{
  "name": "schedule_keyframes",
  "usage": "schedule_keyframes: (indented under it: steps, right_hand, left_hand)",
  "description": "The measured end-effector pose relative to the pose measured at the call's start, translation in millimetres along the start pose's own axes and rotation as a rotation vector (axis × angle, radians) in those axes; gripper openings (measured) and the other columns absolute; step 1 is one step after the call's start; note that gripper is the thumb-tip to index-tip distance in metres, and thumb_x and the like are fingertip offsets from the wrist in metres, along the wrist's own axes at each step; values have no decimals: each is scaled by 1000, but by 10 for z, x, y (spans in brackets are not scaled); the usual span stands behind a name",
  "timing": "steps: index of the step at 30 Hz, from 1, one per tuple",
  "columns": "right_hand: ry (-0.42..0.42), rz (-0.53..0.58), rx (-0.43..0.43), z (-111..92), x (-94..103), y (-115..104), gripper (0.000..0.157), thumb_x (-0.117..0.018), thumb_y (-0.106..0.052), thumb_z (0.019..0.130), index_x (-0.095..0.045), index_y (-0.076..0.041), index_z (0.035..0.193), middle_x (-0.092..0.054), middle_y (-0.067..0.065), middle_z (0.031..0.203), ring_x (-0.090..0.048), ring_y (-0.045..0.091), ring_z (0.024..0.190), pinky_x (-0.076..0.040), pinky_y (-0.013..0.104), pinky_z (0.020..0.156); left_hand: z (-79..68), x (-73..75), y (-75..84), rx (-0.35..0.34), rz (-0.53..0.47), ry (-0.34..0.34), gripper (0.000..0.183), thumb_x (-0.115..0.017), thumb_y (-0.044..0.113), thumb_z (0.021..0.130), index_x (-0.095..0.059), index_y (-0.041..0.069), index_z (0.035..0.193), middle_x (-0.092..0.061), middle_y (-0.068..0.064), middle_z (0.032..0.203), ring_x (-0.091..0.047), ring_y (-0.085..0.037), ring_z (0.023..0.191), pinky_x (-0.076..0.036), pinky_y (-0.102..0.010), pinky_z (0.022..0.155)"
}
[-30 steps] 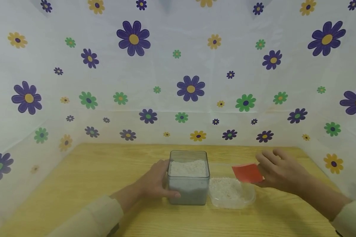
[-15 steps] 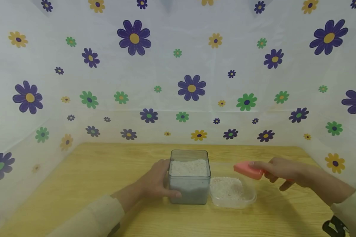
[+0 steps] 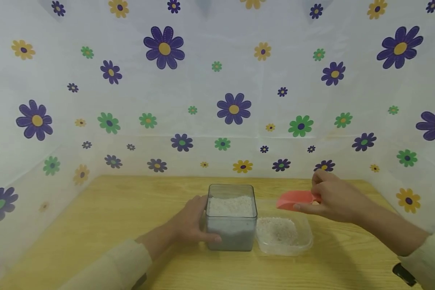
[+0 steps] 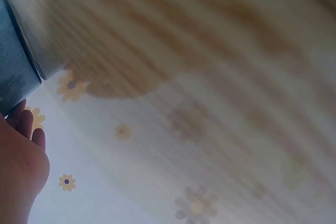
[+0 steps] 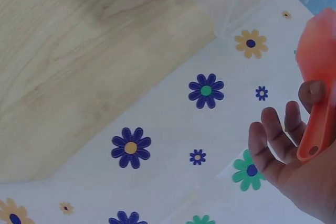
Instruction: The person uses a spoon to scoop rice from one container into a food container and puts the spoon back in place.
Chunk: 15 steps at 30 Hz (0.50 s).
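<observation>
My left hand (image 3: 188, 223) holds a square grey see-through container (image 3: 230, 235), thumb on its front face and fingers at its left side. White rice-like grains (image 3: 230, 205) fill much of it. In the left wrist view only the fingers (image 4: 25, 124) and a corner of the container (image 4: 16, 61) show. My right hand (image 3: 337, 201) grips a pink-red scoop (image 3: 293, 198) by its handle, above the back of a low clear plastic tub (image 3: 288, 250). The right wrist view shows the thumb over the scoop handle (image 5: 316, 129), other fingers loosely bent. Grains (image 3: 277, 230) lie in the tub, heaped toward its left.
The tub stands close against the container's right side on a wooden table (image 3: 112, 233). A white sheet with printed flowers (image 3: 195, 88) walls the table at the back and both sides.
My right hand has turned over and back, and the scoop with it, from tilted over the tub to roughly level and slightly left. My left hand and both containers have stayed put.
</observation>
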State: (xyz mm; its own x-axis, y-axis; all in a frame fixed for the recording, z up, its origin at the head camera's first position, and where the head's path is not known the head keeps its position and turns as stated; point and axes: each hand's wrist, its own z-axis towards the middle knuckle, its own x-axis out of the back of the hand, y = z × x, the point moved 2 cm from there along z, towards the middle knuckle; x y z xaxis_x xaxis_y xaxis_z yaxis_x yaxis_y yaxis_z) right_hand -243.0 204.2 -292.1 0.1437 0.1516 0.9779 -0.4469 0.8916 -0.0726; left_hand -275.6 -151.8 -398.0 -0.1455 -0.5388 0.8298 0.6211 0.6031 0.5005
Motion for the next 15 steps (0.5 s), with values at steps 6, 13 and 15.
schedule_keyframes:
  steps: [6,13,15]
  right_hand:
    - [83,-107,108,116,107,-202,53,-54,-70,78,-51,-22,56,-49,1,89,-41,11,70,-33,22,54]
    - [221,-214,354,317,205,-470,45,-58,-56,81,-46,-21,55,-43,-2,82,-36,12,70,-32,23,58]
    - [229,-243,394,367,204,-534,43,-57,-54,80,-49,-20,57,-45,0,83,-37,13,70,-32,24,59]
  left_hand:
    - [-16,19,10,16,13,-7,93,-69,72,62,-32,33,138,-46,17,124,-40,-9,107,-35,-41,96]
    - [8,15,3,-48,-19,7,90,-72,66,64,-34,29,137,-47,18,128,-42,-6,114,-35,-42,102]
    - [21,3,-2,-72,-28,13,89,-73,65,64,-36,28,136,-48,18,127,-44,-6,114,-36,-41,102]
